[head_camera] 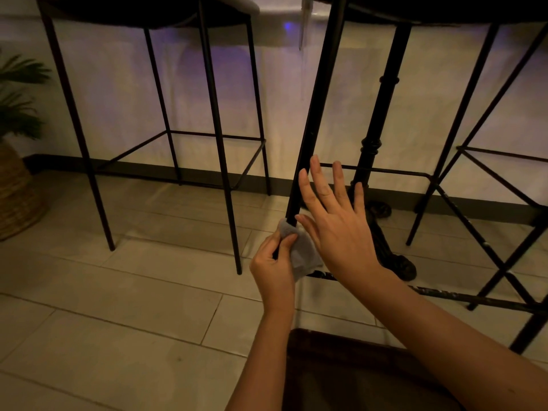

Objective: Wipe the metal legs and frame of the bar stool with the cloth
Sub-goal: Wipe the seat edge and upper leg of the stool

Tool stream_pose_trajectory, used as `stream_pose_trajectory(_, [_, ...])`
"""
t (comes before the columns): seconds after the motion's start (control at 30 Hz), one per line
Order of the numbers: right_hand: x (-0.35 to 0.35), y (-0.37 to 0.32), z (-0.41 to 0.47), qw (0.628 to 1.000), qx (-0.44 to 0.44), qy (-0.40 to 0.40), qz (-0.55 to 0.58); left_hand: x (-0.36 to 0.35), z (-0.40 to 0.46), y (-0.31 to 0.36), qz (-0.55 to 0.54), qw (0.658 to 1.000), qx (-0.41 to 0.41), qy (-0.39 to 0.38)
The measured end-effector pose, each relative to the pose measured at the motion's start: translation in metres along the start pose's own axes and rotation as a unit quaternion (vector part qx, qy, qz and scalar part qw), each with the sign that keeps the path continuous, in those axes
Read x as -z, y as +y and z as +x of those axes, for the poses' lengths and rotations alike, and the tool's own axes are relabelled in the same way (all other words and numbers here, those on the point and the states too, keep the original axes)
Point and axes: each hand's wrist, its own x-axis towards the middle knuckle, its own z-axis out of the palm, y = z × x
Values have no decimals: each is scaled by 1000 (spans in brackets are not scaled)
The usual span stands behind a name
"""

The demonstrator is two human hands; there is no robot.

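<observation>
**Cloth wrapped low on the stool leg**

We pinch the grey cloth point(299, 247) around the black stool leg point(308, 137) with our left hand point(274, 268), just above the footrest bar point(444, 295), so it hugs the metal. Our right hand point(335, 221) hovers beside it, fingers spread, gripping nothing, probably to steady the frame.

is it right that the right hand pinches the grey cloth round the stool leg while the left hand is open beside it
Not quite: the hands are swapped. In the head view the left hand pinches the grey cloth round the stool leg, while the right hand is open beside it, fingers spread.
</observation>
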Motion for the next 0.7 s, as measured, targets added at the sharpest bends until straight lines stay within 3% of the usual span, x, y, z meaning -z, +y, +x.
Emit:
stream_pose_trajectory(0.2, [-2, -3, 0, 1000, -5, 1, 14, -4, 2, 8, -29, 999, -8, 12])
stream_pose_trajectory(0.5, [-2, -6, -2, 1000, -12, -9, 20, 11, -9, -12, 3, 998, 63, 2])
stream_pose_trajectory(0.7, [-2, -6, -3, 1000, -12, -8, 27, 4, 3, 4, 9, 1000, 29, 6])
